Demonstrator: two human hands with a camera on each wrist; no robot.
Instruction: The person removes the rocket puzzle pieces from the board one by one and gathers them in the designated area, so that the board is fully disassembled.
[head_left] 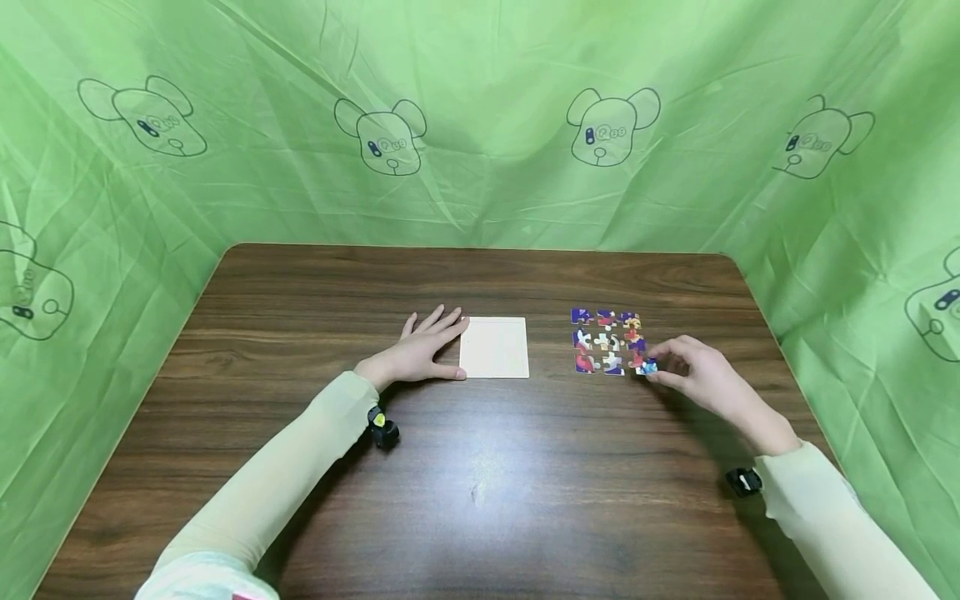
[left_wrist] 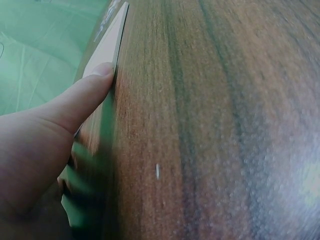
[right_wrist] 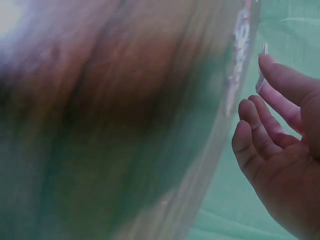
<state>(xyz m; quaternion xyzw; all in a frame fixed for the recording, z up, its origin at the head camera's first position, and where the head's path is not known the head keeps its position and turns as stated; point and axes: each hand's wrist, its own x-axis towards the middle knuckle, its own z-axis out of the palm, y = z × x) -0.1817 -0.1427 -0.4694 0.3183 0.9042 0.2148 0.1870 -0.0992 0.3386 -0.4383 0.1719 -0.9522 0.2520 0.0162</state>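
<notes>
A flat, square white board [head_left: 495,348] with a thin inner border lies near the middle of the table. My left hand [head_left: 411,354] rests along its left edge, fingers spread and thumb at the lower corner. In the left wrist view the thumb [left_wrist: 90,87] lies straight against the board's rim [left_wrist: 107,47]. Over to the right, my right hand [head_left: 697,375] pinches a blue-and-white jigsaw piece [head_left: 649,366] between thumb and forefinger. The right wrist view shows that piece [right_wrist: 262,82] edge-on, with the other fingers loosely bent. Several colourful jigsaw pieces [head_left: 606,317] lie in rows just left of this hand.
The dark wood-grain table [head_left: 480,525] has rounded far corners. Green cloth [head_left: 495,192] printed with bear-like outlines hangs behind it and on both sides. Wrist cameras sit on the left wrist [head_left: 384,430] and the right wrist [head_left: 744,481].
</notes>
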